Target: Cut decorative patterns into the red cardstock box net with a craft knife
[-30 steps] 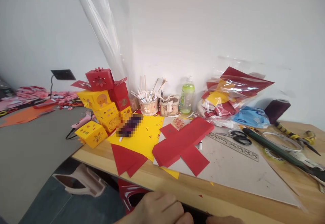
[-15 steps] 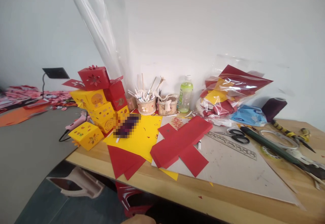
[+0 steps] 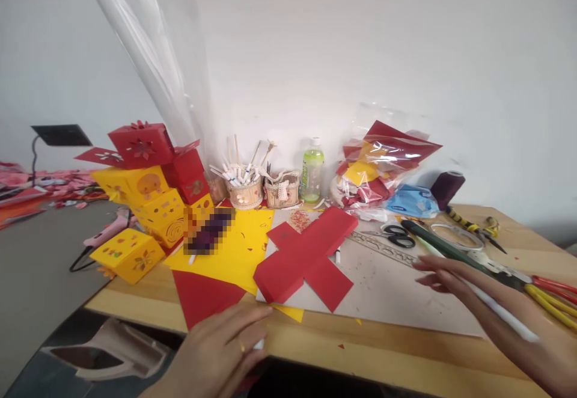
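Observation:
My right hand (image 3: 487, 302) comes in from the right with a slim white pen (image 3: 500, 314) in its fingers. The pen's far end looks pale green and lies over the board. My left hand (image 3: 225, 347), wearing a ring, is at the table's front edge with its fingers curled. A small white piece (image 3: 258, 344), possibly a pen cap, shows between them; most of it is hidden. Between the hands lies a red cross-shaped paper cut-out (image 3: 311, 254) with folded edges, on a grey board (image 3: 387, 296). A short white stick pokes out from under it.
Yellow (image 3: 243, 244) and red paper sheets (image 3: 202, 296) lie at left, beside stacked yellow and red paper boxes (image 3: 151, 199). Behind stand a pot of markers (image 3: 246, 193) and a green bottle (image 3: 312, 172). Scissors (image 3: 399, 235), a stencil strip and tools lie at right.
Both hands have come into view, the right one with the white pen, the left one with a small white piece. The camera view has turned slightly right. The red cut-out lies as before.

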